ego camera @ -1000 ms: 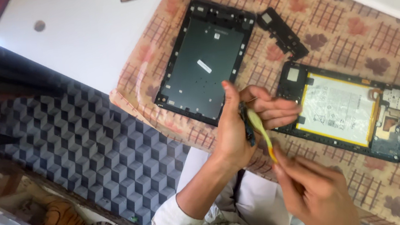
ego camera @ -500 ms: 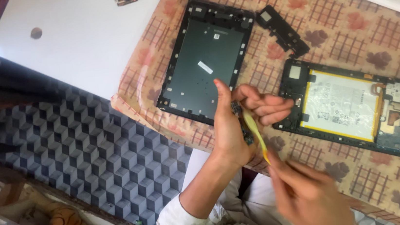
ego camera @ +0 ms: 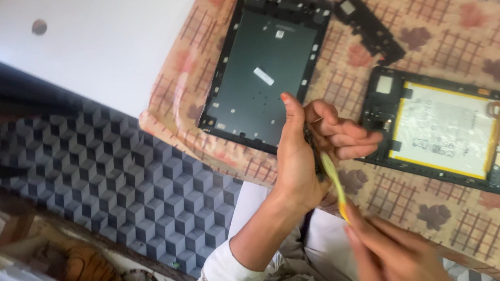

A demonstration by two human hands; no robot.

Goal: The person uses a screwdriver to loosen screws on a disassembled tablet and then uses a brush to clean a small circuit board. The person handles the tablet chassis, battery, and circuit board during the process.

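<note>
My left hand is closed around a small dark part, held just above the table's near edge. My right hand grips a thin yellow-green tool, whose tip meets the dark part in the left hand. Behind the left hand lies a black tablet back cover, inner side up. To the right of the hands sits the opened tablet body with its white and yellow battery showing.
A black plastic strip lies between the cover and the tablet body on the patterned brown tablecloth. A white board lies at the left. Below the table edge is a cube-patterned floor mat.
The view has shifted, so the hands sit lower and more central. The right hand keeps working the tool against the part held in the left hand.
</note>
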